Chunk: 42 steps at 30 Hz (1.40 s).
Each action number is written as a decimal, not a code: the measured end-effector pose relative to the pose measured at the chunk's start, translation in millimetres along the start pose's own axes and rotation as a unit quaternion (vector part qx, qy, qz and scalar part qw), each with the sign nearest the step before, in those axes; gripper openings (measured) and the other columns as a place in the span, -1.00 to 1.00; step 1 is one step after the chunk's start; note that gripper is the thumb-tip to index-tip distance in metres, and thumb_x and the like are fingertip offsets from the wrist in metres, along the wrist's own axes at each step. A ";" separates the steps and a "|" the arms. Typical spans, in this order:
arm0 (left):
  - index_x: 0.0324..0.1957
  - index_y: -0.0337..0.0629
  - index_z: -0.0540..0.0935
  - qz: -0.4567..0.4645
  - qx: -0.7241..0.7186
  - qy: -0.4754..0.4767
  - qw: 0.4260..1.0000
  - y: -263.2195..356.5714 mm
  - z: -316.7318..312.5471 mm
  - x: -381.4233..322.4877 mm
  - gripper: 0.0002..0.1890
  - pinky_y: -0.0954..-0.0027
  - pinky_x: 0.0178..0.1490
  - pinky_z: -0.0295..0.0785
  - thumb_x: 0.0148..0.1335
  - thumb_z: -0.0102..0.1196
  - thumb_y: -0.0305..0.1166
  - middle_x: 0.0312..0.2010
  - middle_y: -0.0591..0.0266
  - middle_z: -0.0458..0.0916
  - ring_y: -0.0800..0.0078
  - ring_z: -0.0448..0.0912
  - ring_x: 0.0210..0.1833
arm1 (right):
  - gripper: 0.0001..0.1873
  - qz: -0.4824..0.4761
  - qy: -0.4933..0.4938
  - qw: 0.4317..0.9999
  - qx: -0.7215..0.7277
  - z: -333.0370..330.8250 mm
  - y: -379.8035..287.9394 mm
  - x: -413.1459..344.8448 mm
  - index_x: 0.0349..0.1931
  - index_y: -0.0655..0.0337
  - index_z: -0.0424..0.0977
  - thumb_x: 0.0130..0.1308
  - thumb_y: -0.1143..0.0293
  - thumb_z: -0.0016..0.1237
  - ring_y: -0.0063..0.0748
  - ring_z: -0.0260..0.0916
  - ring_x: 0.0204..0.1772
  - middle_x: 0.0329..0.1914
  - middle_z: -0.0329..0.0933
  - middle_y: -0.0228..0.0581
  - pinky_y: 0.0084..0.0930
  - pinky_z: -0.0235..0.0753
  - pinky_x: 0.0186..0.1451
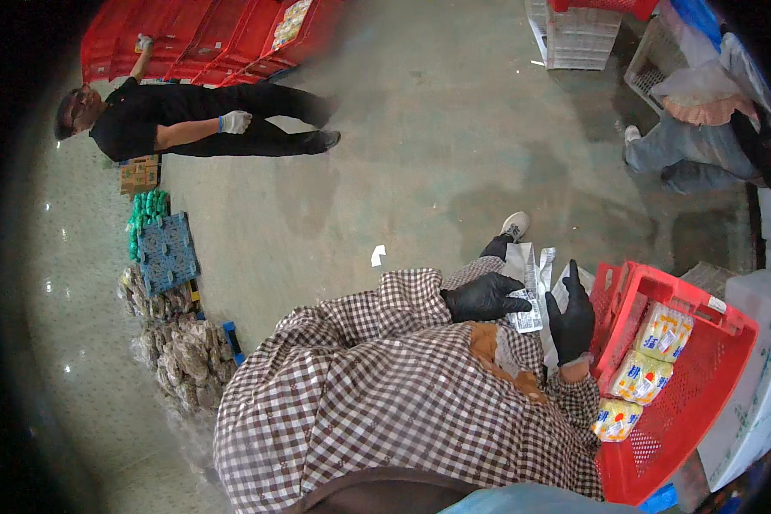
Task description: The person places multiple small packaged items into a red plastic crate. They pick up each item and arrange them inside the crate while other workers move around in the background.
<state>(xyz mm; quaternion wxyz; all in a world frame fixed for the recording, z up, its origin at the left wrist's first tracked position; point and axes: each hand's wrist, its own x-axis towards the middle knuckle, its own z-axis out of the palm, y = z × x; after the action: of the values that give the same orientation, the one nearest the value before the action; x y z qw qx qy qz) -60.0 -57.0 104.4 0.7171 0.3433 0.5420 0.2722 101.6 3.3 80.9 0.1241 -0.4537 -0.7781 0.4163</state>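
My left hand, in a black glove, pinches a printed white label strip between thumb and fingers. The strip's long backing paper hangs down in loops towards the floor. Beside it, my right hand, also black-gloved, has its index finger stretched out and its thumb apart; nothing is seen gripped in it. Just right of that hand stands a red plastic crate with perforated walls. Three yellow-and-white plastic-wrapped food packs lie in a row in it, each with a small white sticker.
A person in dark clothes and white gloves touches red crates at upper left. Another person stands at upper right near white crates. A white box adjoins my crate. A blue pallet and bagged goods lie left.
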 end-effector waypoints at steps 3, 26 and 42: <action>-0.36 -0.31 0.42 0.020 0.005 -0.016 1.000 0.3 -5.6 4.6 -0.73 0.57 -0.41 0.26 -0.02 -0.09 -0.28 -0.53 0.20 0.45 0.62 0.34 -0.51 | -0.38 0.040 0.040 0.998 0.032 -0.5 -3.1 0.9 0.01 0.18 -0.08 -0.08 0.28 -0.17 -0.09 0.22 -0.20 -0.26 0.26 0.03 -0.36 0.22 -0.24; -0.42 -0.30 0.44 0.065 0.162 0.062 0.983 -19.5 15.8 -3.1 -0.73 0.51 -0.41 0.23 -0.02 -0.10 -0.25 -0.61 0.17 0.42 0.54 0.33 -0.55 | -0.35 0.068 -0.041 0.996 -0.033 5.3 1.0 9.8 0.04 -0.01 -0.14 -0.09 0.36 -0.14 -0.17 0.29 -0.26 -0.29 0.30 -0.02 -0.41 0.29 -0.30; -0.34 -0.22 0.39 0.356 0.290 0.042 0.887 -17.6 34.5 -17.1 -0.69 0.32 -0.28 0.23 -0.24 0.07 -0.43 -0.41 0.11 0.38 0.27 0.35 -0.39 | -0.32 0.018 -0.068 0.982 -0.174 23.1 37.3 38.4 0.04 0.07 -0.16 -0.11 0.21 -0.17 -0.14 0.29 -0.28 -0.25 0.28 -0.01 -0.36 0.29 -0.29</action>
<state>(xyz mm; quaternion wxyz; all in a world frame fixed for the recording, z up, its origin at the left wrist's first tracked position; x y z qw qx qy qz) -30.9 -87.6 106.7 0.4170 0.6940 0.4679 0.3544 89.5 31.0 31.1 -0.0171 -0.4528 -0.8371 0.3064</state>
